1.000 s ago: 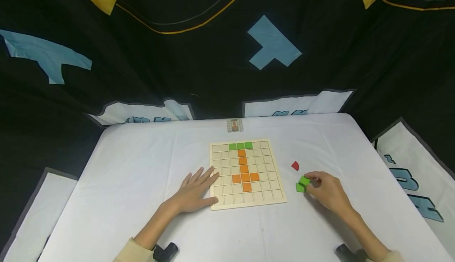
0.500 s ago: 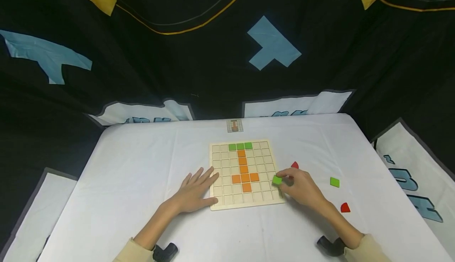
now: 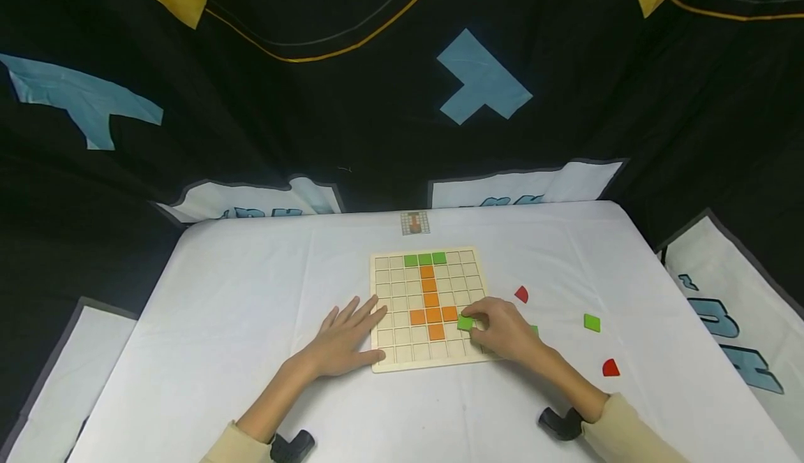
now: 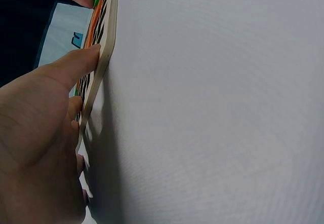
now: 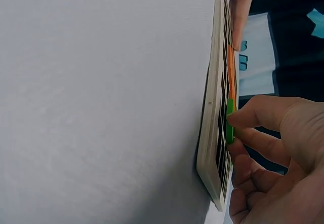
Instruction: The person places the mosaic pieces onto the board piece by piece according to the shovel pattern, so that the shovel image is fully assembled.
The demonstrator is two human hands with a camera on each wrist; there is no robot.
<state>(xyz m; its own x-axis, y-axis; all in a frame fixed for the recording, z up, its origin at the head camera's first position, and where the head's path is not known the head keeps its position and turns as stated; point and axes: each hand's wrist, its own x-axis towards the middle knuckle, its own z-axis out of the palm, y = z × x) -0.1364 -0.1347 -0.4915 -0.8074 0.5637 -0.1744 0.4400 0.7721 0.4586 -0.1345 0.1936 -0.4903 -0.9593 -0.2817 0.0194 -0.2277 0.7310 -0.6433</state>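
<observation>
A wooden grid board (image 3: 396, 351) lies on the white table. Orange square tiles (image 3: 430, 299) form a column with a crosspiece in its cells, and three green tiles (image 3: 425, 259) line the top row. My right hand (image 3: 505, 328) pinches a green square tile (image 3: 465, 323) just right of the orange crosspiece, over the board; the right wrist view shows this tile (image 5: 230, 120) between thumb and fingers. My left hand (image 3: 342, 337) lies with fingers spread, fingertips and thumb touching the board's left edge; in the left wrist view the thumb (image 4: 83, 64) rests at the rim.
Right of the board lie a red quarter-round piece (image 3: 522, 294), a second red piece (image 3: 611, 367) and a green tile (image 3: 592, 322). Another green tile (image 3: 534, 330) is partly hidden behind my right hand. A small pattern card (image 3: 415, 223) lies at the table's back edge.
My right hand has moved left from the loose pieces to the board, carrying one green tile from beside another. The left hand has stayed in place.
</observation>
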